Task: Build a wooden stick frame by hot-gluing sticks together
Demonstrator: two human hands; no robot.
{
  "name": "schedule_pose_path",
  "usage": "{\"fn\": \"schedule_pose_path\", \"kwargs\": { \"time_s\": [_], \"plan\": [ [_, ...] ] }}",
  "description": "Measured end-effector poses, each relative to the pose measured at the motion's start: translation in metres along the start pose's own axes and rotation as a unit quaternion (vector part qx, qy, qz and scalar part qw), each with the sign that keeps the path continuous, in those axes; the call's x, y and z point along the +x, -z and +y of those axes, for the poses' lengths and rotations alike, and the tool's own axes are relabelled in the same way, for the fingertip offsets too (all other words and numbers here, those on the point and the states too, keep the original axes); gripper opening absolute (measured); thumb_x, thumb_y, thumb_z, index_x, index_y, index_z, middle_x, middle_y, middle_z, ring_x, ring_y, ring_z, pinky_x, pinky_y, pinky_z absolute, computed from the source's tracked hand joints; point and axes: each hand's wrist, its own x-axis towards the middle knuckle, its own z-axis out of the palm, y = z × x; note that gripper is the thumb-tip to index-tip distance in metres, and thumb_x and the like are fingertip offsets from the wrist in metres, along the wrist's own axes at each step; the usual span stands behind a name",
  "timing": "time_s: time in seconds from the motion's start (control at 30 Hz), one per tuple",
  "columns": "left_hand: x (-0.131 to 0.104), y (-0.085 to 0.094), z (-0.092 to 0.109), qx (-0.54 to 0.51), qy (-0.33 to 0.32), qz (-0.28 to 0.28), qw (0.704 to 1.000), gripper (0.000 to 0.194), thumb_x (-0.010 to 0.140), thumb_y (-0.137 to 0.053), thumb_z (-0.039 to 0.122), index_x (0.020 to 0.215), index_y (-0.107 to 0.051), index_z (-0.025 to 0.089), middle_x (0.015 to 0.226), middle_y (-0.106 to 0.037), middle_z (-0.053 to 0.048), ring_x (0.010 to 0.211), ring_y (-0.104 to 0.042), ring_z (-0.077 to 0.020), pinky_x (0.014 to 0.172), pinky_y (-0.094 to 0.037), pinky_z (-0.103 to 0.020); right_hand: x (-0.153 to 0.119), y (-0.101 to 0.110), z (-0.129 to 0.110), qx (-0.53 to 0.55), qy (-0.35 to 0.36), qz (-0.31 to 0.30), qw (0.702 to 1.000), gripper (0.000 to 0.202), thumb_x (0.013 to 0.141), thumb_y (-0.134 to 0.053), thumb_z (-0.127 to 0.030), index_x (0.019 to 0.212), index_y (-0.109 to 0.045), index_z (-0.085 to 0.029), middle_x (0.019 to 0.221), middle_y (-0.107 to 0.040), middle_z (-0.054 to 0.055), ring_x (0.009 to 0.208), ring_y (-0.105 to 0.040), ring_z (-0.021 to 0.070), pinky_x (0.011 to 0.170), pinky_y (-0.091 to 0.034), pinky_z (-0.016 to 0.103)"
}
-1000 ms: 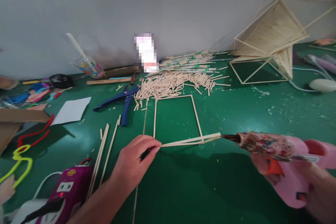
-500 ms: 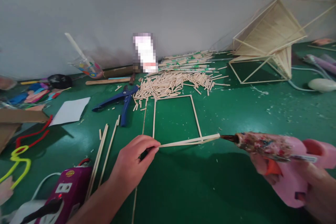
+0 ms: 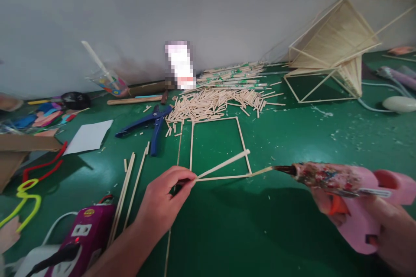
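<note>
The left hand [image 3: 169,194] pinches the near end of a loose wooden stick [image 3: 224,164] between thumb and fingertips. The stick slants upward and to the right from this grip; its free end appears in front of the right side of a four-sided wooden frame [image 3: 191,146]. The frame lies on the green counter [image 3: 221,233], directly beyond the left hand, with its near left corner at the fingertips. Whether the fingers also press on that corner cannot be told. The right hand [image 3: 385,212] is wrapped around the grip of a pink glue gun [image 3: 354,181], with a finger at the orange trigger [image 3: 337,204]. The nozzle points left, toward the left hand. A thin pale strip [image 3: 261,171] spans from the near right corner of the frame to the nozzle tip; whether it is wood or glue cannot be told. Beyond the left hand and the frame lies a heap of short sticks [image 3: 211,104]. A blue cutter [image 3: 158,126] rests ahead of the left hand, at the left edge of the heap. Long sticks [image 3: 122,194] lie just left of the left hand, with a purple power strip [image 3: 85,227] farther left. Well beyond the right hand stands a large wooden structure [image 3: 338,34].
</note>
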Motion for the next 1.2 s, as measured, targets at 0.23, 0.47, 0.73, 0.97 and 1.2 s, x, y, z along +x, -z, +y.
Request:
{"fn": "schedule_pose_path", "kwargs": {
  "time_s": [0.23, 0.47, 0.73, 0.97, 1.2],
  "plan": [
    [-0.003, 0.001, -0.001, -0.011, 0.013, 0.005, 1.000, 0.008, 0.085, -0.060, 0.018, 0.087, -0.066, 0.022, 0.087, -0.067, 0.001, 0.076, -0.064, -0.0109, 0.070, -0.051, -0.019, 0.001, 0.005, 0.002, 0.001, -0.041, -0.065, 0.997, 0.035, 0.064, -0.068, -0.058, 0.057, -0.063, -0.024, 0.054, -0.059, 0.008, 0.047, -0.054, 0.0244, 0.039, -0.045, 0.034],
    [-0.003, 0.000, -0.003, 0.016, 0.002, 0.013, 1.000, 0.007, 0.084, -0.060, 0.018, 0.088, -0.065, 0.022, 0.086, -0.067, 0.001, 0.074, -0.063, -0.0108, 0.070, -0.050, -0.020, 0.004, 0.014, 0.008, -0.023, -0.032, -0.087, 0.995, 0.037, 0.068, -0.064, -0.058, 0.066, -0.067, -0.022, 0.060, -0.061, 0.009, 0.052, -0.058, 0.0266, 0.041, -0.046, 0.035],
    [-0.003, -0.004, -0.004, 0.068, -0.050, 0.006, 0.996, 0.012, 0.086, -0.056, 0.017, 0.090, -0.065, 0.023, 0.091, -0.068, 0.000, 0.083, -0.065, -0.0121, 0.076, -0.050, -0.021, 0.002, 0.016, 0.007, -0.034, -0.004, -0.111, 0.993, 0.036, 0.073, -0.060, -0.057, 0.072, -0.069, -0.022, 0.065, -0.062, 0.009, 0.052, -0.057, 0.0243, 0.044, -0.048, 0.034],
    [-0.003, -0.002, -0.005, 0.084, -0.060, 0.000, 0.995, 0.012, 0.086, -0.057, 0.019, 0.090, -0.067, 0.024, 0.091, -0.068, 0.001, 0.086, -0.065, -0.0122, 0.080, -0.050, -0.021, 0.003, 0.016, 0.010, -0.013, -0.014, -0.091, 0.996, 0.031, 0.071, -0.065, -0.052, 0.068, -0.069, -0.022, 0.057, -0.055, 0.006, 0.045, -0.050, 0.0180, 0.034, -0.036, 0.026],
    [-0.001, 0.001, -0.002, 0.084, -0.059, 0.001, 0.995, 0.012, 0.086, -0.057, 0.020, 0.089, -0.068, 0.023, 0.090, -0.068, 0.000, 0.084, -0.066, -0.0122, 0.078, -0.050, -0.021, 0.003, 0.013, 0.006, -0.042, 0.037, -0.074, 0.996, 0.038, 0.070, -0.063, -0.057, 0.066, -0.068, -0.020, 0.054, -0.055, 0.006, 0.039, -0.045, 0.0148, 0.029, -0.033, 0.025]
  ]
}}
